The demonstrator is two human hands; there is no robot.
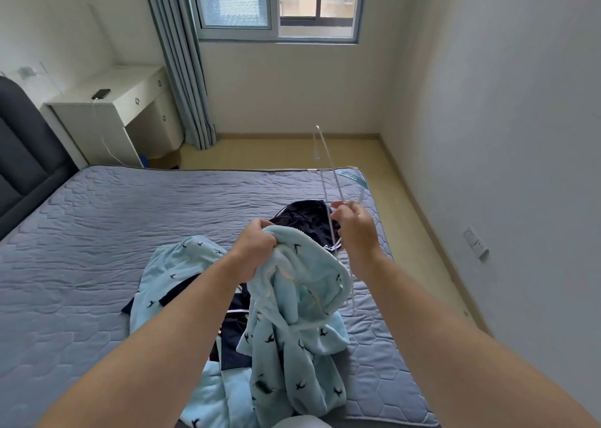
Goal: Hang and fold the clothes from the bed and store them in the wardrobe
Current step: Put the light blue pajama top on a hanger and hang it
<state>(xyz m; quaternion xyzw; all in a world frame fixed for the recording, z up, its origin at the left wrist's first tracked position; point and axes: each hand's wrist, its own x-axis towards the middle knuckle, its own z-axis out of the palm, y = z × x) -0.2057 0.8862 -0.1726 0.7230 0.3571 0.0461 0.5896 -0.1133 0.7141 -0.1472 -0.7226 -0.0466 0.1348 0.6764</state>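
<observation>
Two fists, fleece (292,301) (left (257,249)), hanger (332,172) (right (354,229))

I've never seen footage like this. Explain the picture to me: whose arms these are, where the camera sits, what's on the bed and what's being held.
There is no machine here. The two bare arms belong to a person, and the single camera is worn on that person's head, looking forward and down, so you see roughly what they see. The wide lens bends the room's edges.

The left hand grips a fluffy light blue garment printed with small dark bird shapes, holding its top up above the bed. The right hand pinches a clear hanger, hook pointing up.

On the grey-blue quilted mattress lie a dark navy garment and more light blue cloth with the same print. Further back stands a white desk with a phone on it.
</observation>
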